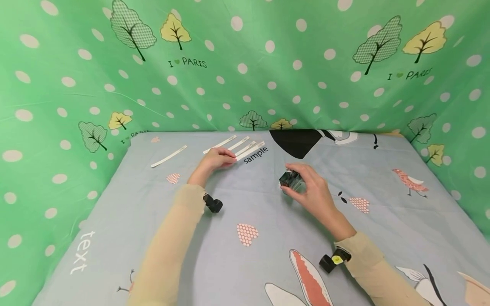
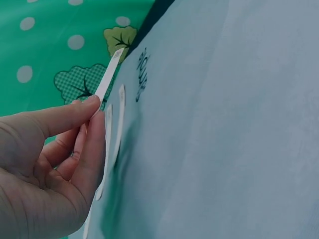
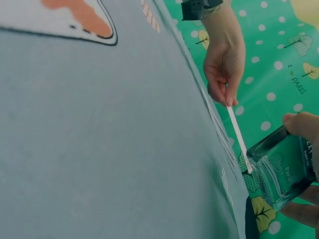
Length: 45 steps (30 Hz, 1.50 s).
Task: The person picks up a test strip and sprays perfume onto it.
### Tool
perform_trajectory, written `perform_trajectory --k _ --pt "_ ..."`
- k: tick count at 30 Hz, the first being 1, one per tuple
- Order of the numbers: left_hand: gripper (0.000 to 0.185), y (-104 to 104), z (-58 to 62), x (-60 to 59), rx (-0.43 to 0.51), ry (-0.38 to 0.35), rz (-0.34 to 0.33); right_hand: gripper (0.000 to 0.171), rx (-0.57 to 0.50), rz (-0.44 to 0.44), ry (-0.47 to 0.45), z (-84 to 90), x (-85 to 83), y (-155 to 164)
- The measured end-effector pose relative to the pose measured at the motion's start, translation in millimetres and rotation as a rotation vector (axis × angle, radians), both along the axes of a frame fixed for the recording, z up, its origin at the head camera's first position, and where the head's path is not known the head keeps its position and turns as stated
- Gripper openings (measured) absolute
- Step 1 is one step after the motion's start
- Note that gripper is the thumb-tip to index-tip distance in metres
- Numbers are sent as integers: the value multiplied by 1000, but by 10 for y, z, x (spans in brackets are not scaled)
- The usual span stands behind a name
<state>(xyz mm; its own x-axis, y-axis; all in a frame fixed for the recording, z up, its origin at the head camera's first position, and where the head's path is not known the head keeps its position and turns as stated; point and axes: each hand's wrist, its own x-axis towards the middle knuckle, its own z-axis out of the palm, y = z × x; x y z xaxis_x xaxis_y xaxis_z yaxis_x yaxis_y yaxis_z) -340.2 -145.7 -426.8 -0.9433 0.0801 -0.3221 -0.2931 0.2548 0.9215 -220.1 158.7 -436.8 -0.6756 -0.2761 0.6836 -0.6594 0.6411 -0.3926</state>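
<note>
My left hand [image 1: 216, 160] pinches one end of a white paper strip [image 1: 251, 150] between thumb and fingers, at the far middle of the table. In the left wrist view the strip [image 2: 108, 76] points up and away from my fingertips [image 2: 94, 107]. Two more strips [image 2: 117, 124] lie flat under it. My right hand [image 1: 311, 189] grips a small square glass bottle [image 1: 292, 180] just above the cloth, right of centre. The right wrist view shows the bottle [image 3: 279, 169] held by thumb and fingers, with the lifted strip [image 3: 238, 136] reaching toward it.
Several white strips [image 1: 228, 142] lie in a row near the back of the grey printed tablecloth [image 1: 245, 212]; one strip [image 1: 168, 156] lies apart to the left. Green dotted fabric [image 1: 245, 63] walls the back and both sides.
</note>
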Motion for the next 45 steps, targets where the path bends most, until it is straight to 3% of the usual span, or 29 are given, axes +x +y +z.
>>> perform_trajectory --k 13,24,34,45 --pt "24 64 -94 -32 -44 -35 34 64 1 1 -14 20 8 -4" --pt "26 -35 -79 63 -16 -23 22 62 1 1 -31 18 26 -4" --pt "26 -257 -30 166 -23 -37 45 63 -3 5 -23 11 39 -1" --pt "33 -644 62 205 -22 -33 74 64 -10 3 -8 -9 34 -14"
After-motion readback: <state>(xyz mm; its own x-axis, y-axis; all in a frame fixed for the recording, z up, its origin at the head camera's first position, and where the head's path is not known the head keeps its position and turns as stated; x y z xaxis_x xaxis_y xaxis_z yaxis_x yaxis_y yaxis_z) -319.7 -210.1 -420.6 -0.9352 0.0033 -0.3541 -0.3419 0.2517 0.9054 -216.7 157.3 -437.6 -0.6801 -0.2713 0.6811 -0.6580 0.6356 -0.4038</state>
